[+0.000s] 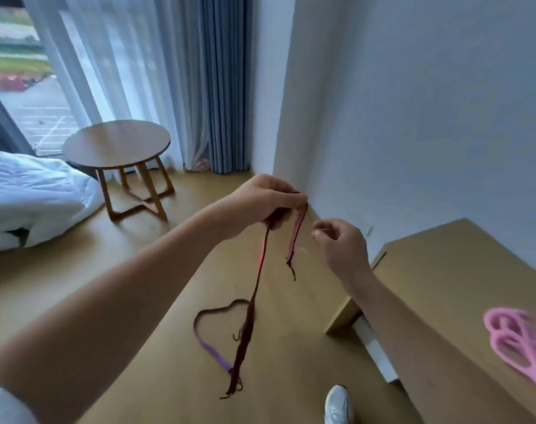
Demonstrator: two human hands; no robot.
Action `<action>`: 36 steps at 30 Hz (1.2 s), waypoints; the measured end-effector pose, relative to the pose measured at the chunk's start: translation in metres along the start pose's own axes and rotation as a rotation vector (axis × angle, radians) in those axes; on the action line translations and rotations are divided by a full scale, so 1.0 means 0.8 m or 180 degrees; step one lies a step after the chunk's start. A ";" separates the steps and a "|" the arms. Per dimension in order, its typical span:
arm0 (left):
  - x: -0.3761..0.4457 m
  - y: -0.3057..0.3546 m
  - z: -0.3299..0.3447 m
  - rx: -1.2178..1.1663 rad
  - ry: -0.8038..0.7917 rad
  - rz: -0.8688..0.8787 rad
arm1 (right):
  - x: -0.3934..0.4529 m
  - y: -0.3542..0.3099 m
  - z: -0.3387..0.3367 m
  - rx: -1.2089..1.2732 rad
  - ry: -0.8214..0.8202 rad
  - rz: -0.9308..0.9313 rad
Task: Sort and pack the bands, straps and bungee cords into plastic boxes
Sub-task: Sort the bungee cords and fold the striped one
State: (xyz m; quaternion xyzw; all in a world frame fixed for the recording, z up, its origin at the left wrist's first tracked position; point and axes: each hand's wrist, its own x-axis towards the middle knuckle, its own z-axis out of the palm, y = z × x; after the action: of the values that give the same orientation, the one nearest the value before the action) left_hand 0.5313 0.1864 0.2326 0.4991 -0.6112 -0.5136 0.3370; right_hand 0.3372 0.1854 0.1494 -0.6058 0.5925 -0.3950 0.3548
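My left hand [260, 200] is raised in front of me and pinches a long dark red woven strap [256, 298] near its middle. One frayed end hangs down almost to the floor, and the shorter striped end [294, 237] dangles beside it. My right hand [341, 243] hovers just right of the short end with its fingers loosely curled, holding nothing. A purple band [213, 347] lies in a loop on the wooden floor below the strap. Pink figure-eight bands [517, 341] lie blurred on the desk at the right.
A light wooden desk [444, 270] stands at the right against the white wall. A round wooden side table [116, 145] is at the back left by the curtains, with white bedding [31, 197] beside it. My white shoe [338, 405] shows at the bottom.
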 end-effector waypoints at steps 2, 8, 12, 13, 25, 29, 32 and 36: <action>0.002 0.017 0.028 -0.0301 -0.0248 0.0009 | -0.025 0.000 -0.013 0.0421 0.0003 -0.0064; 0.019 0.062 0.111 -0.1004 -0.0235 0.0056 | -0.094 0.009 -0.055 0.0957 -0.0954 0.0245; 0.040 0.064 0.149 -0.1286 0.0221 0.0009 | -0.132 0.025 -0.100 0.0939 -0.0848 0.0168; 0.043 0.059 0.159 -0.1167 0.0222 -0.0082 | -0.136 0.025 -0.113 0.0898 -0.0698 0.0132; -0.022 0.011 0.307 -0.0466 -0.1161 -0.0353 | -0.148 0.060 -0.277 0.1435 0.0064 0.0954; -0.038 0.026 0.354 -0.0353 -0.0672 -0.0308 | -0.191 0.116 -0.294 0.1083 0.0400 0.0971; -0.044 0.041 0.391 -0.0359 -0.0724 -0.0294 | -0.223 0.158 -0.296 0.1468 0.0125 0.0793; -0.046 0.061 0.428 -0.0220 -0.0679 -0.0294 | -0.259 0.191 -0.285 0.1923 -0.0678 0.0740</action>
State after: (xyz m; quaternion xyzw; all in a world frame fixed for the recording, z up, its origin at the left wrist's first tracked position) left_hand 0.2121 0.3204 0.1996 0.4573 -0.6019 -0.5995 0.2631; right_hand 0.0681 0.3935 0.0996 -0.4396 0.4735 -0.4441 0.6208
